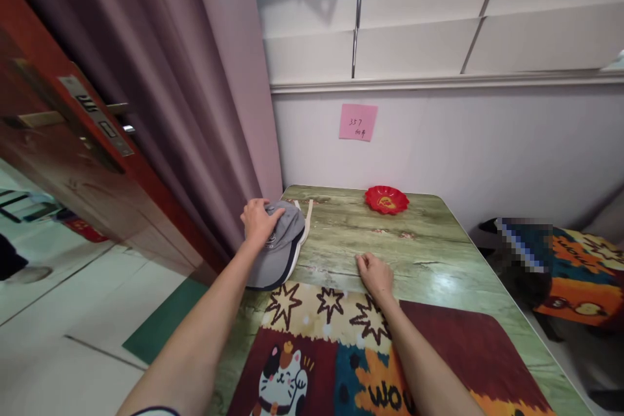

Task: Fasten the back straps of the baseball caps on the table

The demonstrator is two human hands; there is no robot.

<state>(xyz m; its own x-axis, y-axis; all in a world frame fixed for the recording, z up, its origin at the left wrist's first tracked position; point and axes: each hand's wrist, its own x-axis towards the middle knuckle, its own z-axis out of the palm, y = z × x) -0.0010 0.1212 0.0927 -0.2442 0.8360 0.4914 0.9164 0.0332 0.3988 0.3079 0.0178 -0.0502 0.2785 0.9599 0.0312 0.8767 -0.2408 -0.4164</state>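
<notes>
A grey cap [279, 248] with a dark brim edge lies at the left edge of a green wood-grain table [429, 240]. My left hand [258, 220] rests on the cap's crown, fingers curled over the fabric. My right hand [375, 275] lies on the table just past the far edge of a colourful cat-print mat [341, 351], its fingers loosely curled and pressed to the surface with nothing visible in them.
A red dish [387, 199] sits at the table's far edge near the wall, under a pink sticky note [358, 121]. A mauve curtain [195, 91] and a red-brown door [63, 143] stand to the left. A patterned cushion [575, 273] lies to the right.
</notes>
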